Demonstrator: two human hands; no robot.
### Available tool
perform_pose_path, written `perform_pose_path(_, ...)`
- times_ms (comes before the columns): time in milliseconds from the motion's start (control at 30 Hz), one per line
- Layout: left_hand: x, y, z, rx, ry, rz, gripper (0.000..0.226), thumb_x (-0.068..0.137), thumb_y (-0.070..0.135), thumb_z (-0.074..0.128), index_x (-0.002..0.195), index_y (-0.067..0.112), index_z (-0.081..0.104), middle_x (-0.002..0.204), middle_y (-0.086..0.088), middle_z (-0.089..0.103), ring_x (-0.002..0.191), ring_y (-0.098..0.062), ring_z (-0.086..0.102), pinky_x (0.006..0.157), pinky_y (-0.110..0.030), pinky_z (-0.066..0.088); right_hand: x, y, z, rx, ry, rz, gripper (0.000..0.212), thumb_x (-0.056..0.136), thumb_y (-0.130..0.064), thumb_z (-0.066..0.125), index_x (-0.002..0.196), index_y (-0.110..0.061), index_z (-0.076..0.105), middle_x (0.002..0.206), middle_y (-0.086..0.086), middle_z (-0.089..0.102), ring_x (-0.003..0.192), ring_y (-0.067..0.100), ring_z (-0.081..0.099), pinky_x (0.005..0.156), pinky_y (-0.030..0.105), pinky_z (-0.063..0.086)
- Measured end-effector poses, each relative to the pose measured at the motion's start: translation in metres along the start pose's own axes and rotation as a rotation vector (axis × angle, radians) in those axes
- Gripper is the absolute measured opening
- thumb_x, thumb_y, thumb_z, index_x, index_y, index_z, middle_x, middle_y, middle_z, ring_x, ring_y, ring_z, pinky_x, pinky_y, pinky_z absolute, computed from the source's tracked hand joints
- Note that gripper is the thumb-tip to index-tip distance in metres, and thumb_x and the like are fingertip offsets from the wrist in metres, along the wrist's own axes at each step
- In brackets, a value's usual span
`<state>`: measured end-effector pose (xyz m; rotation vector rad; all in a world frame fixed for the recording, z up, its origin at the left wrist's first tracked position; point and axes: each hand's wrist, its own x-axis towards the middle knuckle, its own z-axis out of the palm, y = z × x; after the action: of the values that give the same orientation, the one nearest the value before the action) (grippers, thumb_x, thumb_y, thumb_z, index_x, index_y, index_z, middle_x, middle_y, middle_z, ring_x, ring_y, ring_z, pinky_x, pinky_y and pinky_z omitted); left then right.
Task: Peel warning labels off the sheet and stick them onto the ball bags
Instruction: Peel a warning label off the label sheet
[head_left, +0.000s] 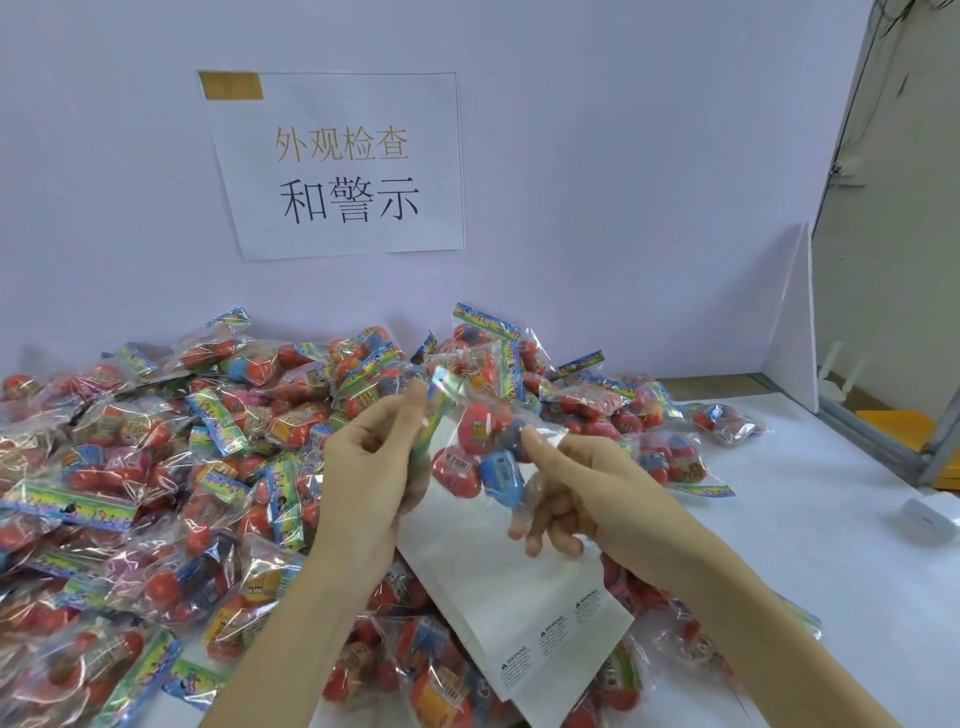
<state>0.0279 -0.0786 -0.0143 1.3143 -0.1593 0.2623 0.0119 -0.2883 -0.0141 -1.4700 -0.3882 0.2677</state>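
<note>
I hold one clear ball bag (475, 457) of red and blue balls up in front of me. My left hand (371, 467) grips its colourful header strip at the left edge. My right hand (566, 488) holds the bag's right side, thumb on the front and fingers curled behind the plastic. Below the bag lies the white label sheet (498, 587), with three warning labels (553, 631) left along its lower edge. It rests on the pile of ball bags (156, 467).
Bagged balls cover the left half of the white table (810, 530) and reach the wall. A paper sign (343, 166) hangs on the wall. A white divider panel (795, 322) stands at the right, and a small white object (932, 514) lies near the table's right edge.
</note>
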Motion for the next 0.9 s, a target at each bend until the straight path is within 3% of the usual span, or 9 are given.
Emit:
perform_pose_path(133,0.0,-0.001,0.009,-0.021,-0.113,-0.059,0.085,0.063,0.076,0.085,0.134,0.034,0.062,0.092,0.007,0.075,0.083,-0.017,0.076,0.068,-0.026,0.06,0.004,0.001,-0.003,0.104,0.057,-0.06,0.045,0.103,-0.049,0.052,0.112,-0.005,0.056,0.102,0.028,0.076,0.09,0.041,0.077,0.06,0.027,0.055)
perform_pose_path(267,-0.01,-0.009,0.016,0.155,-0.048,0.119,0.075,0.09,0.03,0.083,0.142,0.064,0.041,0.112,-0.002,0.07,0.088,-0.022,0.078,0.08,-0.025,0.062,0.003,0.0,-0.004,0.012,0.008,-0.036,0.057,0.106,-0.055,0.041,0.125,-0.004,0.059,0.111,0.019,0.077,0.103,0.036,0.074,0.076,0.03,0.059)
perform_pose_path(400,-0.002,-0.003,0.006,0.109,-0.001,0.184,0.039,0.107,0.011,0.059,0.13,0.041,0.067,0.119,0.002,0.07,0.093,-0.018,0.07,0.071,-0.029,0.061,-0.013,-0.016,-0.023,-0.629,-0.134,-0.097,0.057,0.085,-0.056,0.075,0.137,-0.049,0.054,0.127,-0.012,0.068,0.119,0.009,0.064,0.097,0.026,0.052)
perform_pose_path(467,0.0,-0.002,0.003,0.188,-0.014,0.193,0.033,0.109,0.01,0.053,0.113,0.032,0.078,0.12,0.011,0.073,0.095,-0.011,0.069,0.071,-0.024,0.058,-0.021,-0.019,-0.034,-0.834,-0.364,-0.004,0.07,0.077,-0.05,0.087,0.139,-0.053,0.054,0.138,-0.018,0.056,0.13,0.007,0.054,0.106,0.028,0.047)
perform_pose_path(533,-0.001,-0.003,0.003,0.299,-0.012,0.203,0.036,0.11,0.011,0.052,0.107,0.033,0.08,0.122,0.008,0.072,0.094,-0.005,0.069,0.073,-0.019,0.055,-0.023,-0.017,-0.035,-0.904,-0.447,0.012,0.052,0.079,-0.042,0.088,0.126,-0.05,0.065,0.137,-0.019,0.053,0.131,0.006,0.052,0.104,0.024,0.047)
perform_pose_path(667,-0.004,-0.002,0.008,0.343,-0.069,0.156,0.032,0.107,0.011,0.056,0.107,0.031,0.081,0.126,-0.011,0.058,0.088,-0.01,0.07,0.074,-0.018,0.057,-0.012,-0.008,-0.027,-0.824,-0.23,-0.049,0.012,0.089,-0.026,0.081,0.096,-0.035,0.075,0.107,-0.014,0.068,0.101,0.006,0.065,0.086,0.026,0.054)
perform_pose_path(767,-0.009,0.002,0.011,0.347,-0.155,0.094,0.021,0.096,0.045,0.065,0.111,0.04,0.079,0.132,-0.002,0.048,0.126,-0.011,0.054,0.087,-0.024,0.057,-0.005,-0.004,-0.024,-0.737,-0.017,-0.13,0.005,0.097,-0.022,0.074,0.094,-0.026,0.076,0.094,-0.011,0.073,0.089,0.013,0.068,0.079,0.036,0.059)
perform_pose_path(833,-0.011,0.002,0.011,0.489,-0.25,0.101,0.04,0.081,0.072,0.072,0.116,0.053,0.072,0.135,0.014,0.037,0.135,0.01,0.037,0.093,-0.005,0.042,-0.002,-0.002,-0.024,-0.703,0.106,-0.173,0.007,0.099,-0.021,0.071,0.097,-0.025,0.077,0.092,-0.008,0.075,0.09,0.019,0.069,0.086,0.046,0.058)
perform_pose_path(900,-0.014,0.002,0.014,0.623,-0.334,0.112,0.059,0.068,0.074,0.084,0.121,0.055,0.066,0.135,0.024,0.025,0.118,0.036,0.028,0.084,0.006,0.036,-0.001,0.0,-0.023,-0.671,0.178,-0.212,0.01,0.099,-0.018,0.07,0.101,-0.025,0.078,0.092,-0.007,0.077,0.089,0.018,0.071,0.087,0.043,0.058)
